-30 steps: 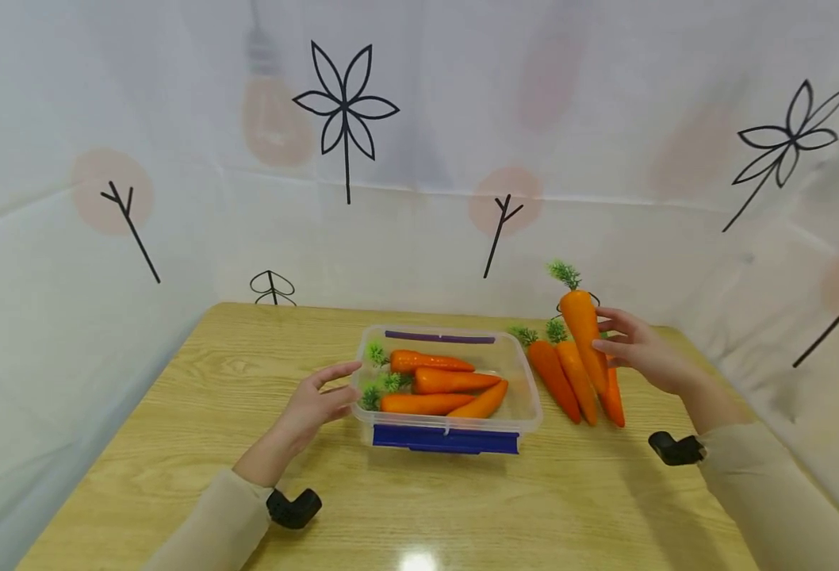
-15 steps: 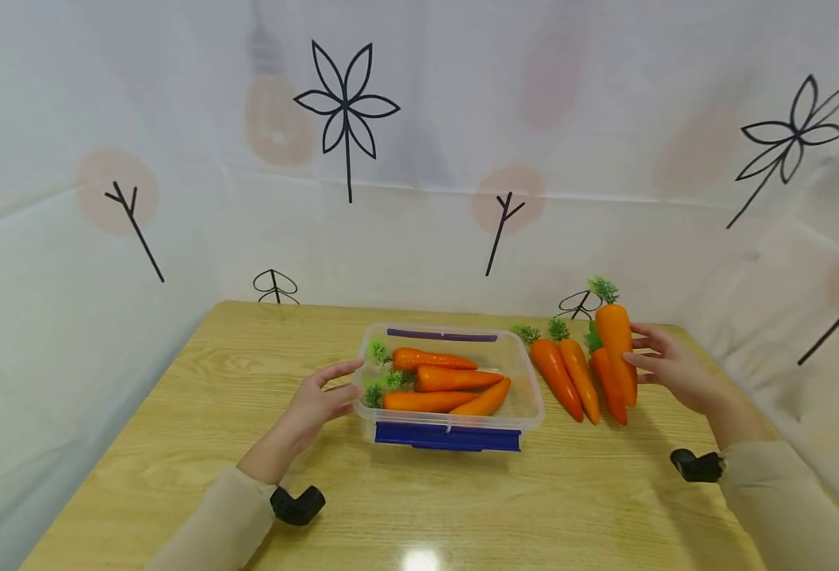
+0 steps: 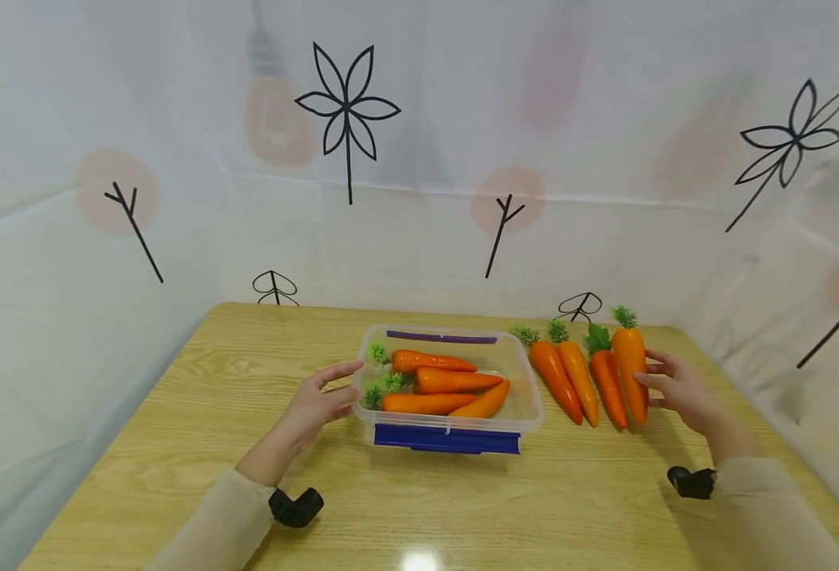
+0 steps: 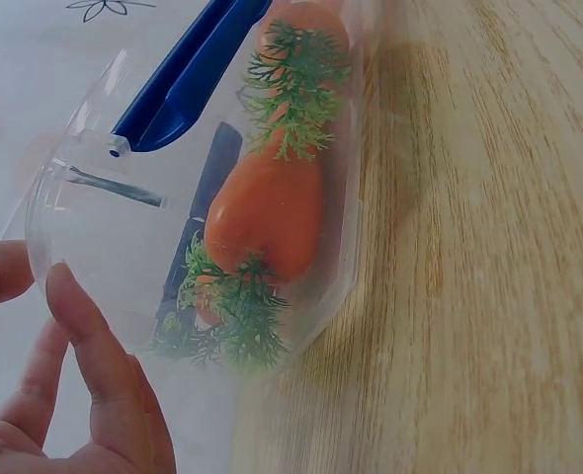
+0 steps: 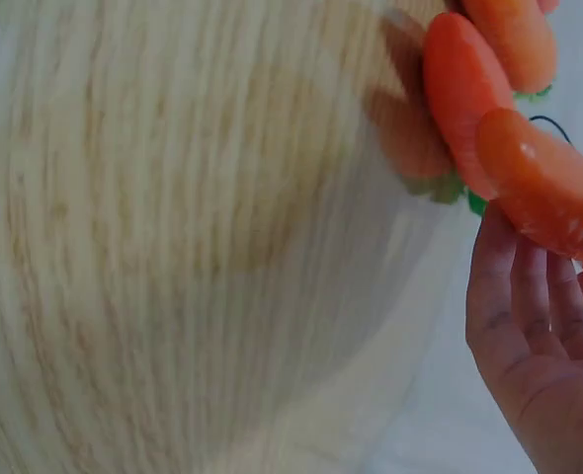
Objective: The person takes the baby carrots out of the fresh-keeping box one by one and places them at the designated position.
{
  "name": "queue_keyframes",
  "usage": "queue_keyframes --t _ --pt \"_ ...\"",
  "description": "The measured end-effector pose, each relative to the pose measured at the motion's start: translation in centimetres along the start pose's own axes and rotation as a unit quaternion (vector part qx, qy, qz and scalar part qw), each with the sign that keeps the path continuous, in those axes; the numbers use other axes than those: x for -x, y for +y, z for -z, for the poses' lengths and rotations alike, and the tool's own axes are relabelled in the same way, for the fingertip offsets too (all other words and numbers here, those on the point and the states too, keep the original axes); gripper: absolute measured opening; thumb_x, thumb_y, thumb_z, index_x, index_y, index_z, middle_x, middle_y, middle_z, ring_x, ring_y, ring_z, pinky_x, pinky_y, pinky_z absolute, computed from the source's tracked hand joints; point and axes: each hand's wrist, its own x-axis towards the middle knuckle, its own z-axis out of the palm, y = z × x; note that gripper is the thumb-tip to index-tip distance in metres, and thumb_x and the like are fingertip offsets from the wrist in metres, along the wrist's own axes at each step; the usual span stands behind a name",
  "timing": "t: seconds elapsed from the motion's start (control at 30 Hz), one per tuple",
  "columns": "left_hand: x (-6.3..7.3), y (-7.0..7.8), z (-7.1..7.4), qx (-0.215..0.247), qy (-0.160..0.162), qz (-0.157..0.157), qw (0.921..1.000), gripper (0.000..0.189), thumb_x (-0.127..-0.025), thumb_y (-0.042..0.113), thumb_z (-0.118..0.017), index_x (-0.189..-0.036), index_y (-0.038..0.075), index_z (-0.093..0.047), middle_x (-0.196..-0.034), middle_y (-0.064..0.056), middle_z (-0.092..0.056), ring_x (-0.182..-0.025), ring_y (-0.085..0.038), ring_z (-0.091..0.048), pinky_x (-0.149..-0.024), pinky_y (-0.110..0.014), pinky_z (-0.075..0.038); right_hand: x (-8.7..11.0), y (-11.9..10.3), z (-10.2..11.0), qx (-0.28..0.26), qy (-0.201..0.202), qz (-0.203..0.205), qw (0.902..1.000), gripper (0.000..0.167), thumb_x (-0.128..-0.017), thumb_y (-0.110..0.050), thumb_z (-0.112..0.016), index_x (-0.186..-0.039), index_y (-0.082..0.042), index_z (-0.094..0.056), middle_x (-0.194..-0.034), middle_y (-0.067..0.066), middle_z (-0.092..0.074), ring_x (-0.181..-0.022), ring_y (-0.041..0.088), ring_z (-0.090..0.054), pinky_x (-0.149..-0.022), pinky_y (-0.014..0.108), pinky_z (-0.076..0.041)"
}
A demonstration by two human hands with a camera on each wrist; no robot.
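My right hand [image 3: 683, 388] holds a plump orange carrot [image 3: 628, 353] with a feathery green top, thumb on its near side and the other fingers behind. This carrot is at the right end of a row, beside a slimmer carrot [image 3: 608, 388] with a leafy top. In the right wrist view, fingertips [image 5: 496, 222] touch the held carrot's side. My left hand [image 3: 317, 402] has its fingertips at the left rim of a clear plastic box [image 3: 522, 396] with blue clips. Several carrots [image 3: 455, 380] lie in the box, most with their green tops to the left.
Two more carrots [image 3: 556, 381] lie between the box and the right-hand pair, tips toward me. Everything stands on a wood-grain table [image 3: 434, 507]. A pale cloth [image 3: 419, 246] with flower and twig drawings hangs behind it.
The right hand has moved right and down with the plump carrot, from over the row to the row's right end. The slimmer carrot beside it now shows fully. Left hand and box stay put.
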Motion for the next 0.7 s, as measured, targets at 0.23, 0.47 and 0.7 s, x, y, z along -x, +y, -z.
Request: queue_keyframes --t 0.23,0.47,0.7 --pt "-0.1 -0.2 0.1 -0.002 0.0 -0.002 1.0 0.048 -0.088 0.006 -0.062 -0.134 0.004 -0.049 -0.135 -0.015 -0.04 -0.095 -0.023 -0.057 -0.083 -0.036 -0.05 -0.2 1.4 -0.2 -0.003 0.002 -0.05 0.9987 0.068 -0.099 -0.016 -0.046 -0.14 0.017 -0.004 -0.132 0.044 -0.021 -0.09 0.01 -0.055 -0.076 0.04 -0.052" --pt "-0.3 -0.4 0.1 -0.004 0.006 -0.001 1.0 0.047 -0.088 0.004 -0.062 -0.133 0.004 -0.051 -0.135 -0.013 -0.041 -0.093 -0.021 -0.058 -0.083 -0.037 -0.05 -0.3 1.5 -0.8 0.01 -0.013 -0.059 0.9981 0.067 -0.098 -0.016 -0.049 -0.138 0.019 -0.009 -0.129 0.045 -0.026 -0.083 0.012 -0.058 -0.072 0.033 -0.053" --pt "-0.3 -0.3 0.1 -0.006 0.006 -0.001 1.0 0.046 -0.088 0.004 -0.061 -0.133 0.005 -0.051 -0.137 -0.012 -0.04 -0.094 -0.021 -0.059 -0.085 -0.038 -0.05 -0.7 1.4 -1.4 0.032 -0.02 -0.05 0.9981 0.068 -0.097 -0.019 -0.051 -0.137 0.02 -0.013 -0.126 0.044 -0.031 -0.086 0.01 -0.057 -0.072 0.031 -0.052"
